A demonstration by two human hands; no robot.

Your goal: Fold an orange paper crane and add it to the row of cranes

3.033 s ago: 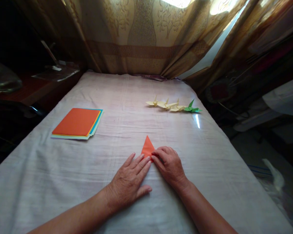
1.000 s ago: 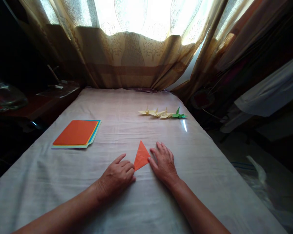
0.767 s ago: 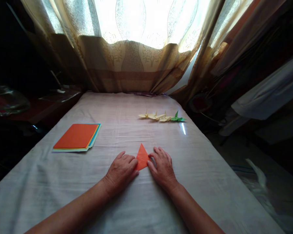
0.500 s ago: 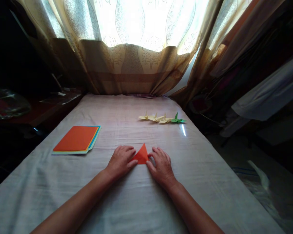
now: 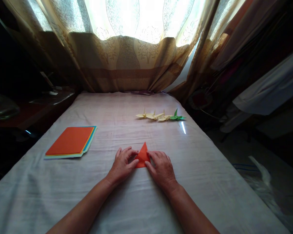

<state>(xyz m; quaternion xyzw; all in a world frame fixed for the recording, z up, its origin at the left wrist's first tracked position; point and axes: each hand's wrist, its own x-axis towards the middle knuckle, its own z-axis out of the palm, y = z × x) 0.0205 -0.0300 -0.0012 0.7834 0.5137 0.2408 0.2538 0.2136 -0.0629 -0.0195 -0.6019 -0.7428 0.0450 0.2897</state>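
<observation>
A small folded piece of orange origami paper (image 5: 143,156) lies on the cloth with one point facing away from me. At its left edge, my left hand (image 5: 123,161) holds the paper between curled fingers and thumb, the thumb resting over the lower left part. My right hand (image 5: 161,166) grips the opposite edge, its index finger higher up the side and its thumb near the bottom. Parts of both side edges are hidden beneath the fingertips.
A stack of coloured paper sheets (image 5: 69,140), orange on top, lies to the left. Several folded paper cranes (image 5: 158,116), pale yellow and green, stand in a row at the back right. A white cloth (image 5: 107,208) covers the table; a curtain (image 5: 124,61) hangs behind.
My right hand's fingers have closed in on the paper's right edge. The paper's left side shows narrower now. The view has shifted slightly.
</observation>
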